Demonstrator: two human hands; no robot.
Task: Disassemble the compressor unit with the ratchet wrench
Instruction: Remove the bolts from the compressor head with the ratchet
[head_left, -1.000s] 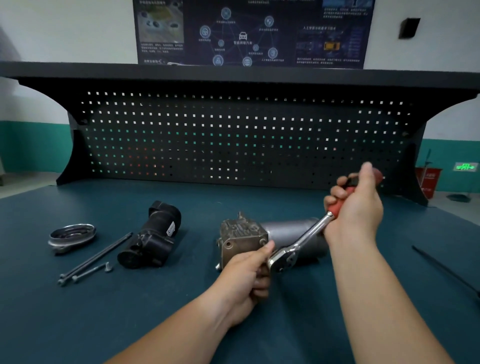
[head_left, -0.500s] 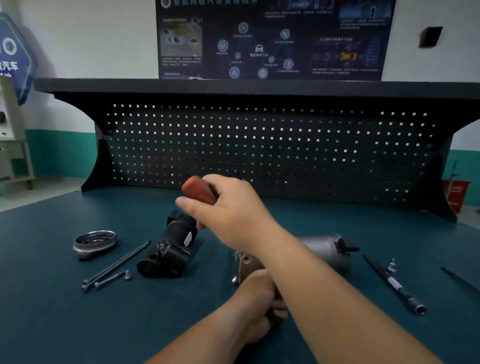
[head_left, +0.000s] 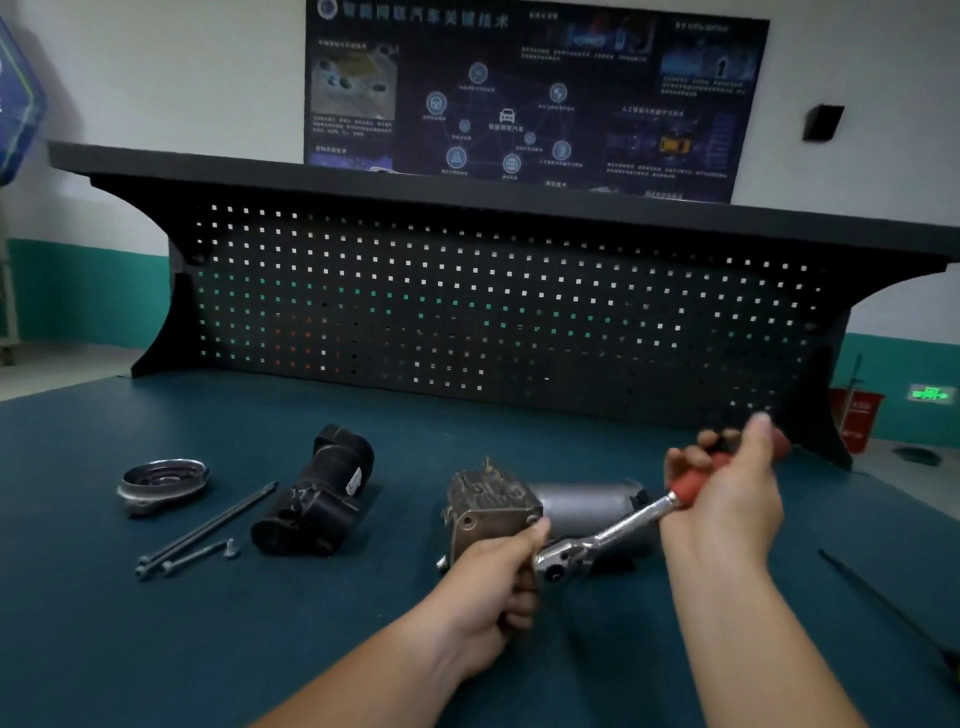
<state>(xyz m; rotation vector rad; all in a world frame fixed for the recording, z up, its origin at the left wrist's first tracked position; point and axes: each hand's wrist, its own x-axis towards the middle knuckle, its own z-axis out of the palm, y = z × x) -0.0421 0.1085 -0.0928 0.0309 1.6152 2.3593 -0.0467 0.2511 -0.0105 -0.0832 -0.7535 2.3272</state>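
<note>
While the red handle was out over the left side half a second back, it has now swung right again. The right hand (head_left: 727, 499) holds it up and away, fingers (head_left: 691, 460) clenched round the red grip, thumb lying up along its far end. That's a full back-and-forth of the ratchet wrench (head_left: 602, 535), so I'd call this another stroke on the same fastener (loosening under way, not finished).

The wrench head sits just right of the left fingers (head_left: 519, 603), on the near end of the compressor unit (head_left: 488, 504). The unit lies on its side on the tabletop (head_left: 363, 649), its bronze-coloured block directly beyond those fingers and its grey cylinder running off behind the wrench shaft. The left hand (head_left: 493, 587) is curled tight on that near end, thumb pressed against the block, bracing it as far as I can see. The fastener itself is hidden under the wrench head.

The left forearm comes in low from the centre. The right forearm comes in from the lower right, wrist cocked upward.

Well left of the left fingers lie a black motor housing (head_left: 317, 493), two long bolts (head_left: 208, 525) and a short bolt (head_left: 197, 558). Further left again is a shallow metal cap (head_left: 161, 480). These parts look already removed. Far right of the right fingers a thin dark rod (head_left: 883, 597) lies on the tabletop.
</note>
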